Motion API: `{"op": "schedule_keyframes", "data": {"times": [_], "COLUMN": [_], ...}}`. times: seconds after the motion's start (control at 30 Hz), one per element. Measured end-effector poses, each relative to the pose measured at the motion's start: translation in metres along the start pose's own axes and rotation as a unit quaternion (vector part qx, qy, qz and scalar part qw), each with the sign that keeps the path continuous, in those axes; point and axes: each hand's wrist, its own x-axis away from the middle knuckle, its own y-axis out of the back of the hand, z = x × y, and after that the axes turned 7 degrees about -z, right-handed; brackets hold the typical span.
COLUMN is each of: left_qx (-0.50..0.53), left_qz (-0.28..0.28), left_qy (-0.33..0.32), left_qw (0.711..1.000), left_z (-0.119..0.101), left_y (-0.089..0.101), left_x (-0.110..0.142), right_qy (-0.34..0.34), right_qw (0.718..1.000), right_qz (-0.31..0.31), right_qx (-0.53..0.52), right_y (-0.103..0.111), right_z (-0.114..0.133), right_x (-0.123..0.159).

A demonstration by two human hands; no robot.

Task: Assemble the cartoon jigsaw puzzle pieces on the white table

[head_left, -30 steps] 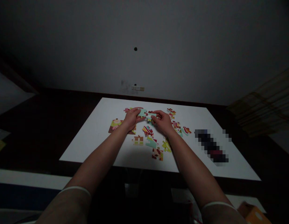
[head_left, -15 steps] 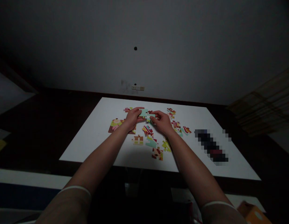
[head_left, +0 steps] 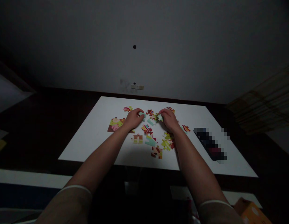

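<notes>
My left hand (head_left: 134,119) is closed on a mint-green puzzle piece (head_left: 143,116), held between thumb and fingers near the middle of the white table (head_left: 86,140). To its right, my right hand (head_left: 169,119) pinches another mint-green puzzle piece (head_left: 160,117). A pale green piece (head_left: 151,121) lies between the hands, with a red-brown piece (head_left: 149,112) just beyond it. Partly behind my left wrist is a joined puzzle section (head_left: 115,125) with a pink figure. Several loose pieces lie nearer me, among them a brown-and-cream one (head_left: 137,139) and a spotted one (head_left: 156,152).
A dark, partly pixelated phone-like object (head_left: 208,143) lies on the table's right side. An orange box (head_left: 254,213) stands at the lower right, below table level. Beyond the table rises a grey wall (head_left: 144,62) with sockets.
My hands have moved apart; a moment ago the mint-green pieces were held close together. My right hand has shifted right, and the pale green piece between the hands now shows on the table.
</notes>
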Motion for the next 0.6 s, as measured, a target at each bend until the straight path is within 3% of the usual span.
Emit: {"op": "schedule_keyframes", "data": {"times": [0.1, 0.17, 0.6], "left_qx": [-0.085, -0.122, -0.195], "left_qz": [0.013, 0.023, 0.094], "left_qy": [-0.041, -0.060, -0.187], "left_qw": [0.995, 0.990, 0.958], "left_z": [-0.001, -0.002, 0.007], "left_y": [0.005, 0.006, -0.002], "left_x": [0.004, 0.005, 0.004], "right_qy": [0.039, 0.057, 0.013], "right_qw": [0.986, 0.973, 0.956], "right_qz": [0.143, 0.193, 0.256], "right_qx": [0.072, 0.109, 0.140], "right_y": [0.007, 0.009, 0.018], "right_z": [0.009, 0.016, 0.023], "right_x": [0.006, 0.009, 0.014]}}
